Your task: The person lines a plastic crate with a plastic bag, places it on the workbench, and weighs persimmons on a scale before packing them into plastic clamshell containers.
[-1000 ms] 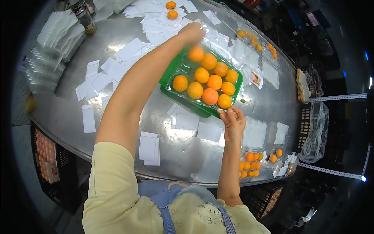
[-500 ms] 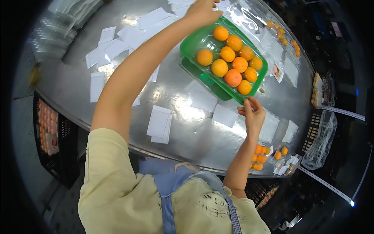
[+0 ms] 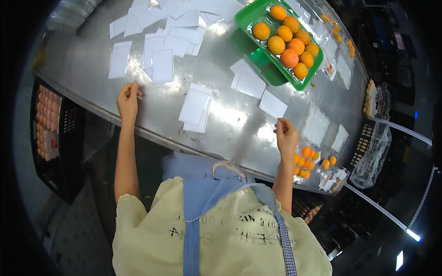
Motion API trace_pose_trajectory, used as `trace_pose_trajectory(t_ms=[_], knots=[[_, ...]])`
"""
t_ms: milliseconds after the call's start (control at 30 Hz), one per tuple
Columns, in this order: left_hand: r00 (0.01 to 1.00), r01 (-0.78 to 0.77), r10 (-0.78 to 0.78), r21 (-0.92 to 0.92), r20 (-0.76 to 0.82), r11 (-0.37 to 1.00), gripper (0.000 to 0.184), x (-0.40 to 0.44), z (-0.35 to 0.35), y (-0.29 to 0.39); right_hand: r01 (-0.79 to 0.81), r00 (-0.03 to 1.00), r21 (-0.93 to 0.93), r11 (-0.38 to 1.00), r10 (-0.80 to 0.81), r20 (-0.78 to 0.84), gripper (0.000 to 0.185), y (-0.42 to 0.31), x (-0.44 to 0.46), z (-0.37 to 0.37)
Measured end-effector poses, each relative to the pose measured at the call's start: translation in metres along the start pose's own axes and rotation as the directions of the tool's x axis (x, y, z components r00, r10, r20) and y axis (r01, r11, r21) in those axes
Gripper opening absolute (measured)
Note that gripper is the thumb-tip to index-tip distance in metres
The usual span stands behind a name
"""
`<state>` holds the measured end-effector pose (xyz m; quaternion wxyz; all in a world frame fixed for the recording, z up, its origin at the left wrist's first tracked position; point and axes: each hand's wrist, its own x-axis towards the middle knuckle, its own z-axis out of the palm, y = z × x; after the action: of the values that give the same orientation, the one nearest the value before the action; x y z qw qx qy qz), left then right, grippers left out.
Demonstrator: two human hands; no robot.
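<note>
My left hand (image 3: 128,102) is over the table's near left edge, fingers loosely closed, with nothing visible in it; a white card (image 3: 120,60) lies just beyond. My right hand (image 3: 286,135) hovers near the front edge at right, fingers bent but somewhat apart and empty, just below another white card (image 3: 273,104). Beyond it, a green tray (image 3: 304,83) bears a clear plastic container with several oranges (image 3: 289,58). The tray rests tilted on a green support (image 3: 276,76), and neither hand touches it.
More white cards (image 3: 196,106) are scattered over the metal table (image 3: 225,133). Packed oranges (image 3: 304,162) sit at the right front, near clear packaging (image 3: 315,124). A black crate (image 3: 64,133) with packed round items stands beyond the left edge. Stacked clear plastic (image 3: 71,13) is at upper left.
My left hand has left the tray's far side and come back to the near left edge. My right hand has let go of the tray's near corner. The view has shifted.
</note>
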<state>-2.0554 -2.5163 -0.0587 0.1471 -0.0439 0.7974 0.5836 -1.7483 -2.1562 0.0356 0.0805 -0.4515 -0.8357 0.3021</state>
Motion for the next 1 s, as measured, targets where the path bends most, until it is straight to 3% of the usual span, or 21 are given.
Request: trace_pose_trajectory(t_ms=[133, 267, 367, 500, 800, 900, 1000], knots=[[0.998, -0.035, 0.032, -0.052, -0.058, 0.998, 0.022, -0.040, 0.001, -0.016, 0.055, 0.996, -0.128, 0.990, -0.044, 0.083, 0.017, 0.001, -0.010, 0.012], [0.986, -0.160, 0.154, -0.126, -0.060, 0.979, 0.022, -0.041, 0.019, -0.013, 0.089, 0.988, -0.134, 0.987, -0.070, 0.138, 0.018, -0.008, -0.012, 0.019], [0.984, -0.176, 0.179, 0.095, -0.020, 0.980, 0.023, -0.046, 0.029, -0.014, 0.103, 0.983, -0.124, 0.987, -0.082, 0.163, 0.018, -0.010, -0.017, 0.020], [0.979, -0.197, 0.199, 0.061, -0.037, 0.979, 0.025, -0.044, 0.027, -0.019, 0.123, 0.978, -0.130, 0.984, -0.098, 0.185, 0.018, -0.001, -0.025, 0.017], [0.989, -0.149, 0.146, -0.115, -0.033, 0.982, 0.023, -0.042, 0.023, -0.024, 0.079, 0.993, -0.204, 0.976, -0.059, 0.101, 0.018, 0.068, -0.057, -0.016], [0.989, -0.147, 0.146, -0.116, -0.020, 0.982, 0.022, -0.040, 0.023, -0.026, -0.059, 0.995, -0.146, 0.988, 0.069, 0.066, 0.018, 0.094, -0.077, -0.038], [0.986, -0.167, 0.167, -0.069, -0.007, 0.984, 0.024, -0.040, 0.022, -0.023, -0.037, 0.997, -0.254, 0.967, 0.018, -0.076, 0.017, 0.099, -0.102, -0.064]])
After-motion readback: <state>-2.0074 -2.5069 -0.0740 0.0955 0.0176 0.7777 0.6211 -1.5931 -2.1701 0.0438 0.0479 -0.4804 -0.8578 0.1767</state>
